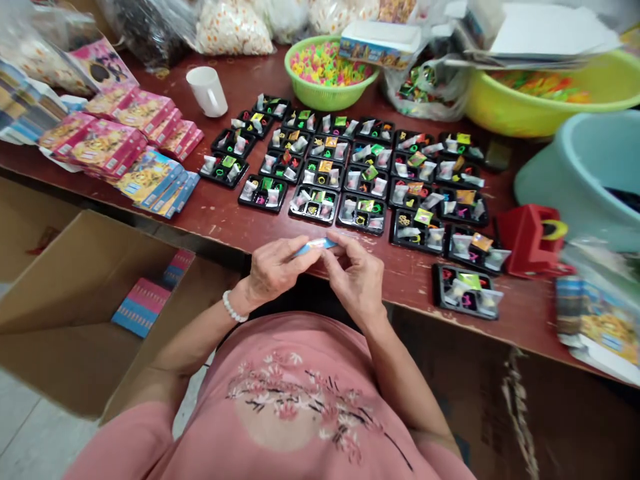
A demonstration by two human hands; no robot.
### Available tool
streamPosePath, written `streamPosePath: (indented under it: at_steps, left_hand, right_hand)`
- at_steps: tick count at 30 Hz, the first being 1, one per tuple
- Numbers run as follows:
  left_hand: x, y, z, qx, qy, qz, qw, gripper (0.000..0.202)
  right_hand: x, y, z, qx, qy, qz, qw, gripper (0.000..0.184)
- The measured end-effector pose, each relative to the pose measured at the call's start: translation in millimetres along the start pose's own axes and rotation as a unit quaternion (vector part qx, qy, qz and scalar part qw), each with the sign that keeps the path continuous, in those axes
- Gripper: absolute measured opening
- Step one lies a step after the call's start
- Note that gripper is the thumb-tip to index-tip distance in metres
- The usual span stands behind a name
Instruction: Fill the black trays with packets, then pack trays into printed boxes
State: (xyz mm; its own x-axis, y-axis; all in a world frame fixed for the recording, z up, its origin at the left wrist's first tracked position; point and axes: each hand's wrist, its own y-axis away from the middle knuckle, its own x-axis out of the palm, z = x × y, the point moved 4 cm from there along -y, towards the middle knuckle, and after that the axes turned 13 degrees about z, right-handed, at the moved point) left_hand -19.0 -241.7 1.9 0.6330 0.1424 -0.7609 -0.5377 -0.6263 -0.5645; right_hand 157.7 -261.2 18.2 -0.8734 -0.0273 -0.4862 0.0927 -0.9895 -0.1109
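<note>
My left hand (277, 270), with a white beaded bracelet on its wrist, and my right hand (356, 279) pinch a small blue-and-white packet (315, 245) between them. They are just above the front edge of a dark red wooden table (400, 280). Several black compartment trays (314, 204) lie in rows beyond my hands, holding small clear bags, coloured rings and little cards. The nearest tray sits just past my fingertips, not touching them. The packet is partly hidden by my fingers.
A green basket of coloured bands (327, 73) and a yellow-green basin (550, 100) stand at the back. A pale blue tub (580, 173) and a red plastic holder (533, 241) are at right. Stacked pink boxes (115, 127) lie at left, above an open cardboard box (85, 300).
</note>
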Motion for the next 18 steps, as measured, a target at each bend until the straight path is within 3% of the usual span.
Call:
streamPosePath:
  at_steps: [3,7,10,12,14,18]
  left_hand:
    - [-0.6,-5,-1,-0.014,-0.011,0.056,0.998,0.027]
    - [-5.0,-15,0,-0.061,0.057,0.127,0.988,0.033]
    - [-5.9,-23,5,-0.08,0.113,0.159,0.978,0.025]
    - [-6.1,-27,8,-0.089,0.145,0.158,0.973,0.021]
    - [-7.3,-27,13,-0.105,0.176,0.139,0.969,0.018]
    - [-20.7,-13,41,-0.195,0.277,0.055,0.939,0.016]
  right_hand:
    - [3,-1,-2,0.014,-0.021,-0.003,1.0,0.034]
    - [7,-3,-6,0.024,-0.053,-0.006,0.998,0.035]
    - [9,-5,-16,0.022,-0.07,-0.01,0.997,0.05]
    - [9,-6,-29,0.031,-0.043,-0.01,0.999,0.06]
    - [9,-9,-47,0.057,0.023,0.011,0.998,0.057]
    - [12,-19,-82,0.087,0.121,0.055,0.987,0.057]
